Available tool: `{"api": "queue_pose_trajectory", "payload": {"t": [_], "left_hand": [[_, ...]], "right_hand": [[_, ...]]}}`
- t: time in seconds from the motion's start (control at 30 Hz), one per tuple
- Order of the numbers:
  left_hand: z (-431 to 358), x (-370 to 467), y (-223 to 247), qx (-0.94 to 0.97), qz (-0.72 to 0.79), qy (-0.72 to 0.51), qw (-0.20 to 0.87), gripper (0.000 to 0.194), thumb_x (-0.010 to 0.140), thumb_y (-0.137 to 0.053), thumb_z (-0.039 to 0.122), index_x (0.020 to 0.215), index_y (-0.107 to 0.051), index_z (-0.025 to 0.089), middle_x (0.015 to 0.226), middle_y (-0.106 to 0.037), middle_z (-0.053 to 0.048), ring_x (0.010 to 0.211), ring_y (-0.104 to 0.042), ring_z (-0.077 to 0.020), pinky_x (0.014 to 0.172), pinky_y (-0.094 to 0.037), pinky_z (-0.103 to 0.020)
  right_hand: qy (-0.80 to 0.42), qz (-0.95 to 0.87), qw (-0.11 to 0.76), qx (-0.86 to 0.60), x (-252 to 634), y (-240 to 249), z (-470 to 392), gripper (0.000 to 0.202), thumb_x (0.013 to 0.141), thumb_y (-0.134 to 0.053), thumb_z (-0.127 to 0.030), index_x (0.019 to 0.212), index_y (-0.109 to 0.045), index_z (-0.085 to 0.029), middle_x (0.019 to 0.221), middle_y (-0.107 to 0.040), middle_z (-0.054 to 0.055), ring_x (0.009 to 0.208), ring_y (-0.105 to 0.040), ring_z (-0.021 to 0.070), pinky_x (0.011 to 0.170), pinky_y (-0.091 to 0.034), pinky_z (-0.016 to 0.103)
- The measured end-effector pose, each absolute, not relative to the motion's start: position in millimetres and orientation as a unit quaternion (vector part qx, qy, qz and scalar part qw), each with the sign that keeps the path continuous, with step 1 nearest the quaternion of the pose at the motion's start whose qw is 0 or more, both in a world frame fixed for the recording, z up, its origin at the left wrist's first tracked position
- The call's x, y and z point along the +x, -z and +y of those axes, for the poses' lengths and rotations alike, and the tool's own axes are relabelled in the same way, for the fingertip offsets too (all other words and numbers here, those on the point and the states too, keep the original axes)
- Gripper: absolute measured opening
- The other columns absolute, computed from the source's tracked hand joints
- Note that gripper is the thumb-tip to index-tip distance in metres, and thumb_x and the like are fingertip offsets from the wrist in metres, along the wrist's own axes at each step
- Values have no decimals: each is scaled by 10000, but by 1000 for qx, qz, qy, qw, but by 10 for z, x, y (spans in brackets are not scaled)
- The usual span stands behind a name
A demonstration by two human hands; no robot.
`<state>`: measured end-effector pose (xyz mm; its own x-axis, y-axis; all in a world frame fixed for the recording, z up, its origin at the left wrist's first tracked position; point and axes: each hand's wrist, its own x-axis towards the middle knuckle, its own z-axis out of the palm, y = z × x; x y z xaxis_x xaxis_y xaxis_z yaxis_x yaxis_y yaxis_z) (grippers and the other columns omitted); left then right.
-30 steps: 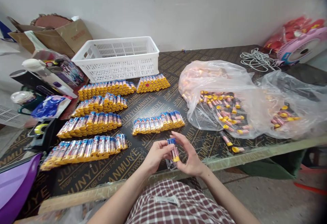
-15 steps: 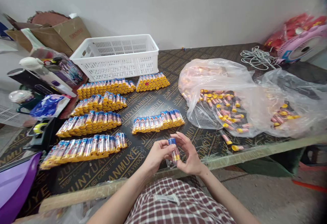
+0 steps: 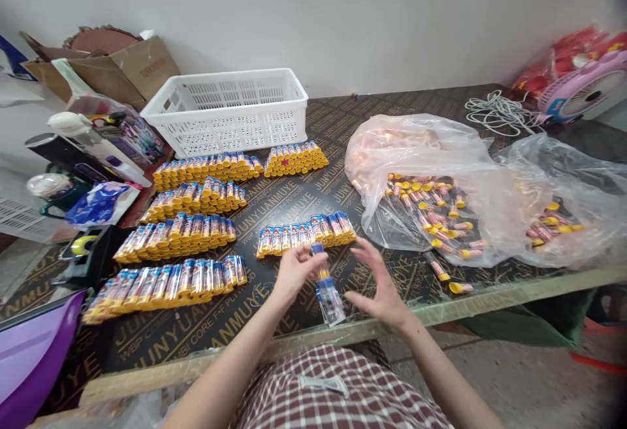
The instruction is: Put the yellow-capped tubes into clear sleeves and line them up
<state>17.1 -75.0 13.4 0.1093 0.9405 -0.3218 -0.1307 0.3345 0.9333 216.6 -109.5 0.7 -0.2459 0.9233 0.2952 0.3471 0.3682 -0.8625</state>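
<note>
My left hand (image 3: 298, 273) pinches a small tube (image 3: 321, 263) with a blue top and a yellow bottom end. My right hand (image 3: 377, 285) is off the tube, its fingers spread and nothing between them. Just below the held tube, near the table's front edge, lies a small pile of clear printed wrappers (image 3: 331, 302) with blue ends. Beyond my hands sits a short row of blue-and-yellow wrapped tubes (image 3: 304, 234). To the right, a clear plastic bag (image 3: 416, 145) spills loose pink tubes with yellow ends (image 3: 438, 210).
Several stacked rows of wrapped tubes (image 3: 169, 285) fill the table's left side. Behind them stands a white plastic basket (image 3: 225, 122). A tape dispenser (image 3: 83, 253) and a purple bin (image 3: 39, 357) are at far left. A second bag (image 3: 553, 168), white cord (image 3: 504, 112) and pink fan (image 3: 582, 89) lie right.
My right hand has let go of the tube and opened, moving slightly away. My left hand has carried the tube a little left and forward, uncovering the clear wrappers.
</note>
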Motion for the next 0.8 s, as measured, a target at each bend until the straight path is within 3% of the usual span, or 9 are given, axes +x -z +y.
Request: {"api": "queue_pose_trajectory", "payload": {"t": [0.1,0.17,0.3,0.4,0.5,0.63,0.7,0.8], "left_hand": [[-382,50,-151,507,601,-447,426,529,648,-720,460,1051,-538,169,488,-526,73,456,-510,-124,502,-369,-214],[-181,15,-148,573,639,-407,312,519,685,-692,468,1088,-540,178,500,-525,63,514,-542,-145,539,-361,-221],[2,48,-144,648,673,-287,213,470,764,-609,500,1112,-557,188,576,-585,7,607,-589,-190,578,-348,-239],[-50,63,-193,657,689,-259,163,436,847,-504,486,1162,-540,186,612,-609,-17,650,-600,-202,610,-345,-247],[-241,43,-214,657,679,-290,152,359,902,-407,459,1018,-611,186,629,-613,-19,631,-577,-174,610,-333,-240],[-624,67,7,710,619,-221,254,362,858,-481,468,684,-636,191,629,-614,-15,610,-552,-147,586,-317,-235],[-798,112,196,726,600,-165,294,275,775,-608,452,689,-642,193,686,-630,-18,648,-560,-157,590,-319,-238],[-950,172,424,716,610,-142,309,168,715,-693,348,699,-631,192,744,-629,-11,690,-560,-156,610,-324,-237]], "right_hand": [[-266,-653,452,-546,2429,61,-999,688,769,-646,-323,1374,-324,-261,1357,-410,104,1157,-492,252,984,-421,471],[-227,-638,456,-578,2569,115,-970,575,792,-621,-357,1318,-414,-257,1292,-472,99,1103,-526,243,924,-467,441],[-159,-666,409,-604,2746,208,-978,402,820,-577,-411,1184,-549,-244,1271,-494,91,1144,-505,247,937,-451,423],[-69,-679,363,-634,2926,281,-981,386,838,-530,-450,1133,-589,-209,1247,-503,111,1160,-487,258,983,-397,430],[40,-651,301,-696,3213,370,-978,414,839,-503,-465,1095,-615,-160,1167,-546,144,1091,-506,287,934,-402,441],[96,-591,119,-792,3560,471,-1007,368,829,-518,-396,1076,-629,-147,951,-622,131,932,-520,320,761,-413,433],[94,-582,45,-807,3634,500,-1025,349,836,-506,-347,1105,-613,-153,937,-620,131,898,-514,317,706,-390,404],[81,-589,2,-804,3628,519,-1034,339,857,-460,-261,1160,-576,-162,953,-609,128,888,-513,292,679,-359,365]]}}
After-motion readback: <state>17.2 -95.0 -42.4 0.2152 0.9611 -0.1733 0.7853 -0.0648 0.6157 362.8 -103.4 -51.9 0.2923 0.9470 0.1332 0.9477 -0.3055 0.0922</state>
